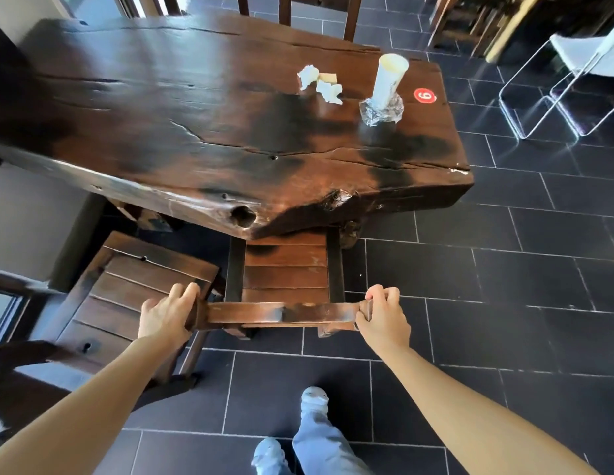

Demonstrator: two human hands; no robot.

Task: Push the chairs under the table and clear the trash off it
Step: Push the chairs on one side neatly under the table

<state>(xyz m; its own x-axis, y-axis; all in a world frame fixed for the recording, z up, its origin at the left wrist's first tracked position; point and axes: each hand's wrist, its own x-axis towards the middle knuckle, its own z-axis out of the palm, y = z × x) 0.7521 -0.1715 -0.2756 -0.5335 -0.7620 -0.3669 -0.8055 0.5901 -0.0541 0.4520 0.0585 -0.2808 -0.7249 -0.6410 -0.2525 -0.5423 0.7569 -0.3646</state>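
Push toward the tabletop (196, 114), sending the slatted chair (285, 269), seat partly beneath its near edge, straight in; backrest rail (285, 311) gripped at both ends, left hand (165, 315) and right hand (384, 315) curled round it. Mind the second chair (127, 296) just beside, off the tabletop's near-left edge. Bin later: paper cup (389, 80), crumpled napkins (319, 84) toward its far-right end.

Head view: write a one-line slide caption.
Left hand and right hand grip the partly tucked chair; tissues and cup litter the table.
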